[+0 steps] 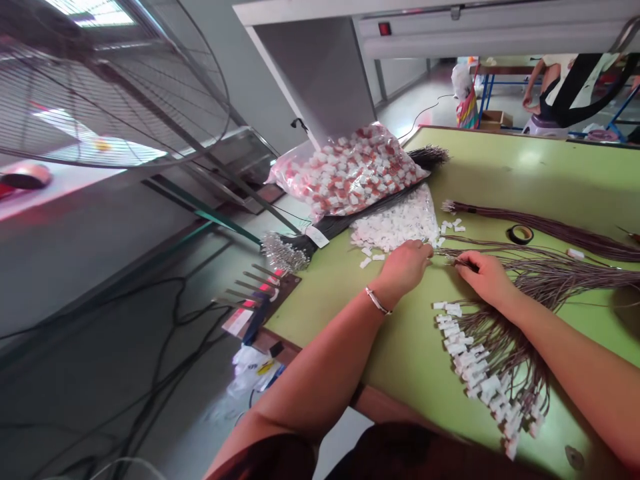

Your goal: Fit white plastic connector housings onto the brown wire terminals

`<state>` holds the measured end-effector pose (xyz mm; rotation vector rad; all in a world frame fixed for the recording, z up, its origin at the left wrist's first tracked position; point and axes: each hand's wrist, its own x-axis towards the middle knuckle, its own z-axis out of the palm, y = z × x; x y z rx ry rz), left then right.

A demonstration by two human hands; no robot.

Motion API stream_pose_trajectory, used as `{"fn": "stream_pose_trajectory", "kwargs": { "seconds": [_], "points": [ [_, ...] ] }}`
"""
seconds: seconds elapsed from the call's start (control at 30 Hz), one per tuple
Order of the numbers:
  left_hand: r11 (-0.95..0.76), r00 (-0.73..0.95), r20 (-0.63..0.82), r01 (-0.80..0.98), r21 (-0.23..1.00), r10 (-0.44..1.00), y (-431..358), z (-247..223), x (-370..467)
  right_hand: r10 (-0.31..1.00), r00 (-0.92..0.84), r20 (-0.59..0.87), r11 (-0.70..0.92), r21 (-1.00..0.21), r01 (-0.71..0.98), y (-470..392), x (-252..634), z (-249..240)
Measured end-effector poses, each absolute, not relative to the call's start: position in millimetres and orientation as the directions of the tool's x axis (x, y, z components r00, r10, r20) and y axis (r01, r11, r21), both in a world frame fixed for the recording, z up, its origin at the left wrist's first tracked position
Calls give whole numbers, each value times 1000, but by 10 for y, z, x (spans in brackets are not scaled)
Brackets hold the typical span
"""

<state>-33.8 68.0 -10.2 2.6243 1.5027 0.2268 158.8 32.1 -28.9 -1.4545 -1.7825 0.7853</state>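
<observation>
Right hand (pixel 485 277) pinches wires (pixel 454 262), the left hand (pixel 407 265) just beside its fingertips (pixel 461 256), hold hidden from view; gripping near the ends should steady them.

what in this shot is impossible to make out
All in the head view:
left hand: its own fingers hide what it may grip
brown wires: some ends lie beyond the right edge
white tag: any print, too small
fan: cut off at top left
</observation>
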Motion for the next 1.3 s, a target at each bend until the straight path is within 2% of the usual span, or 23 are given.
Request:
{"fn": "stream_pose_trajectory", "kwargs": {
  "seconds": [0.1,0.17,0.23,0.3,0.37,0.43,0.53,0.63,0.8,0.97,1.17,1.3],
  "points": [
    [-505,502,66,847,164,862,703,-106,-348,988,-104,114,152,-838,524,330,1586,-258],
    [-501,490,107,833,237,865,704,-95,-365,993,-77,93,119,-863,492,326,1581,-229],
    [-476,440,184,791,384,879,686,-63,-387,996,-45,76,88,-888,451,315,1574,-208],
    [-388,340,199,692,609,919,646,-19,-401,997,-7,76,73,-909,410,296,1566,-194],
    [-203,271,76,481,853,960,591,14,-392,993,30,112,92,-916,389,269,1557,-179],
    [33,295,-85,175,984,952,535,20,-355,983,46,175,143,-906,399,233,1549,-154],
    [276,370,-191,-191,942,909,483,-17,-274,961,57,272,218,-865,451,185,1541,-113],
    [369,390,-233,-323,872,891,474,-63,-220,946,52,319,253,-833,493,170,1541,-100],
    [403,416,-251,-333,852,874,476,-83,-208,940,30,339,268,-793,547,188,1551,-132],
    [388,417,-254,-279,878,873,463,-70,-201,920,5,392,294,-697,654,189,1571,-167],
    [159,312,-157,18,987,937,431,-109,-120,897,-47,440,342,-621,705,204,1576,-178],
    [124,281,-161,145,982,946,420,-148,-86,924,-132,360,345,-633,693,222,1587,-181]
  ]
}}
